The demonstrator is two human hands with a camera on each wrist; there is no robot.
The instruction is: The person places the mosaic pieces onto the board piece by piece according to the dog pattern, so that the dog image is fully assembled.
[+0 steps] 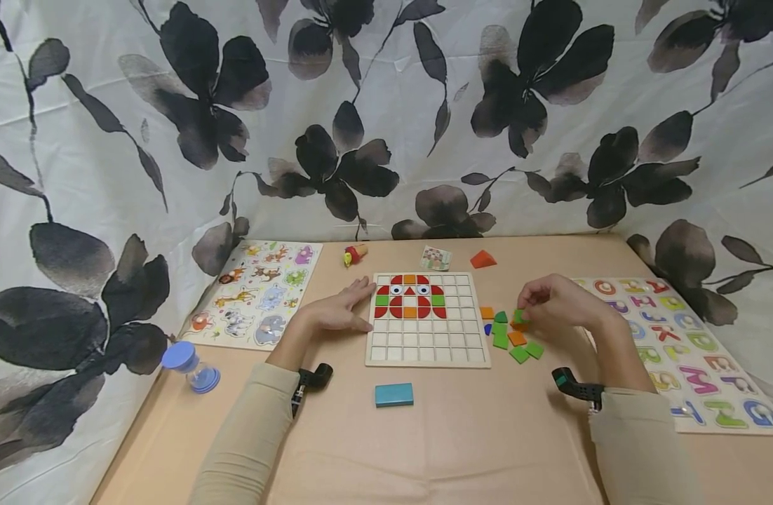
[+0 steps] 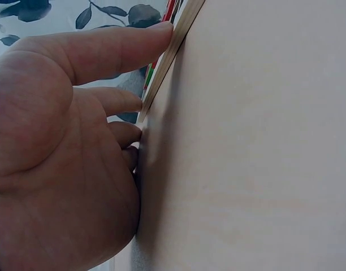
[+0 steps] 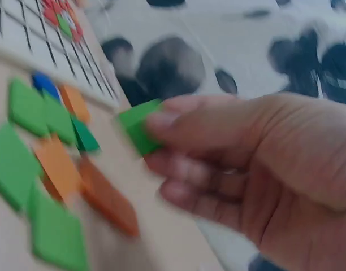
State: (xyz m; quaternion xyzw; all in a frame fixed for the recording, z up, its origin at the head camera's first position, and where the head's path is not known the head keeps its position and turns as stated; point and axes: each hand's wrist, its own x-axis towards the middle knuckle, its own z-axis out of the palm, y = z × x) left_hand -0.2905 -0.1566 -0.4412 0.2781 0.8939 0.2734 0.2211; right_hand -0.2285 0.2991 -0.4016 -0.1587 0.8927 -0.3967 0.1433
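A pale grid board (image 1: 424, 344) lies in the middle of the table, with red, green, orange and white eye-patterned tiles (image 1: 409, 296) laid in its upper left part. At its left edge rests my left hand (image 1: 336, 308), its thumb and fingertips touching the side of the board. Between thumb and fingers, my right hand (image 3: 218, 141) pinches a green square tile (image 3: 139, 124), held over the loose pieces right of the board. That loose pile holds several green tiles (image 1: 499, 337), orange tiles (image 1: 517, 338) and a blue piece (image 3: 46, 86).
An animal puzzle board (image 1: 254, 294) lies at the left and a letter board (image 1: 696, 351) at the right. A blue sand timer (image 1: 193, 368) stands front left. A teal block (image 1: 394, 395) sits in front. Behind are a small red toy (image 1: 355, 254), a picture card (image 1: 435, 258) and a red-orange piece (image 1: 483, 259).
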